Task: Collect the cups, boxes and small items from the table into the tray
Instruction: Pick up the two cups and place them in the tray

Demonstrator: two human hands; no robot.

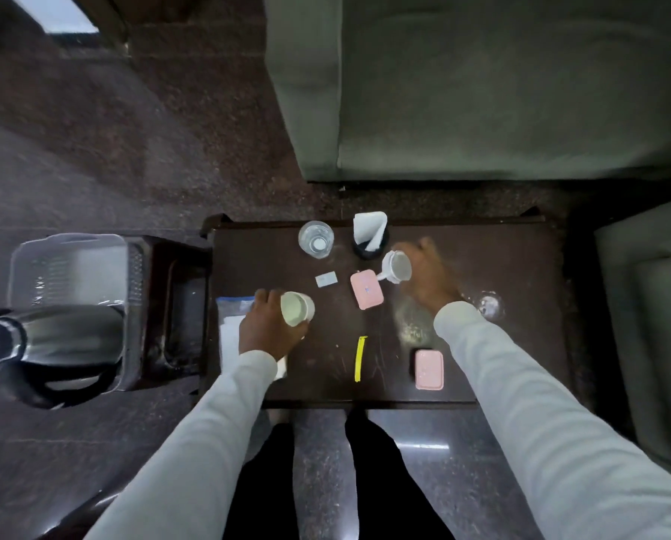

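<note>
1. The left hand (268, 329) grips a pale cup (297, 308) at the table's (521, 267) left side; the cup tips, mouth facing up toward the camera.
2. The blurry right hand (427, 274) holds a white mug (397, 267), its handle pointing left at a pink box (366, 289).

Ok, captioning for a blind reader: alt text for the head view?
From above, a person's left hand holds a white cup and the right hand a white mug over a dark table with two pink boxes.
</note>
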